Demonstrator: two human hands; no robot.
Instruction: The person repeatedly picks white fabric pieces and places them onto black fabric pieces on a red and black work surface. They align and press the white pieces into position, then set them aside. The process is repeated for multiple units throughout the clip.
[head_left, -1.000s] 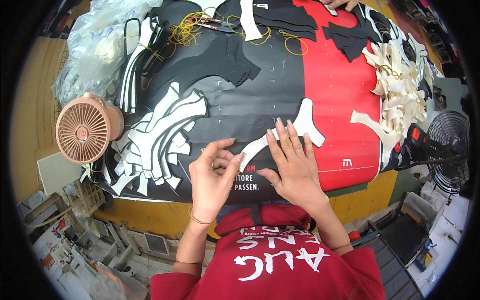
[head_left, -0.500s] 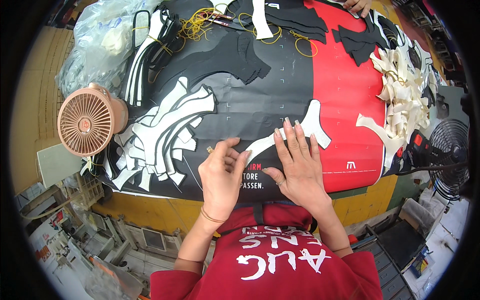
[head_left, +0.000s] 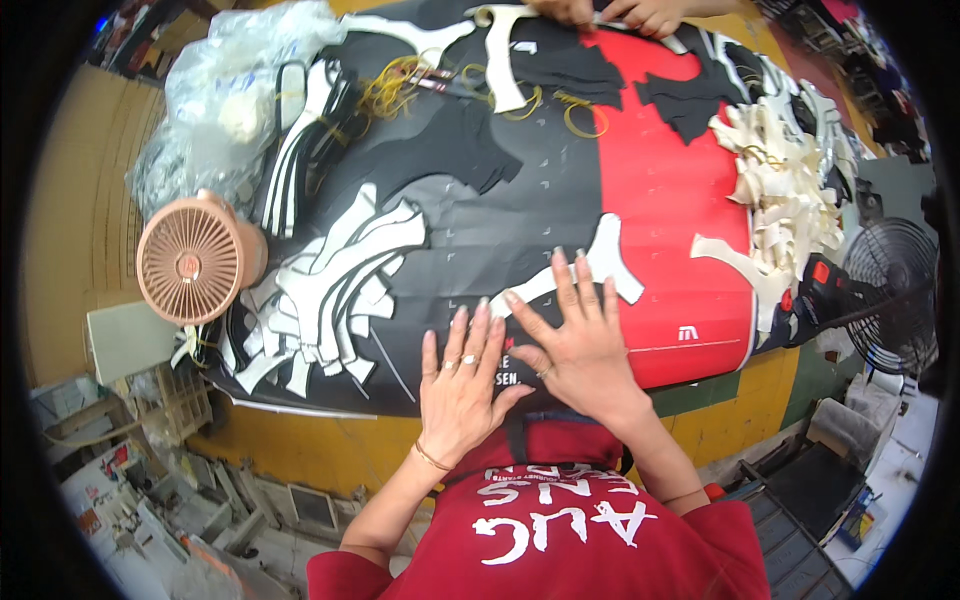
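left hand [head_left: 458, 385]: flat, palm down, fingers spread, lower centre of frame, resting on the black part of the printed sheet [head_left: 520, 215]; holds nothing; rings on two fingers, thin bracelet at the wrist.
right hand [head_left: 575, 340]: flat, palm down, fingers spread, just right of the left hand, thumb crossing toward it; grips nothing.
white cut piece [head_left: 598, 268]: Y-shaped flat cutout at centre frame, straddling the black/red boundary of the sheet; right hand's fingertips lie on its lower left arm, forked end sticks out up and right of the fingers; left hand's fingertips end near its lower tip, contact not clear.
printed sheet: black on the left, red on the right, covers the tabletop [head_left: 300, 445], whose yellow edge shows below it.
white strip pile [head_left: 330, 290]: fanned white and black cut pieces, left of the left hand, apart from it.
pink fan [head_left: 190, 262]: small round one, left edge of the sheet, beside the strip pile.
cream cutouts [head_left: 780, 190]: heap at right of frame, on the red area, well apart from the right hand.
single cream piece [head_left: 735, 262]: on red, right of the white cut piece.
rubber bands [head_left: 575, 112]: yellow loops, upper centre.
plastic bag [head_left: 225, 95]: clear, crumpled, upper left.
black fan [head_left: 890, 295]: right edge, off the tabletop.
other person's hands [head_left: 610, 12]: top edge, on pieces at the far side.
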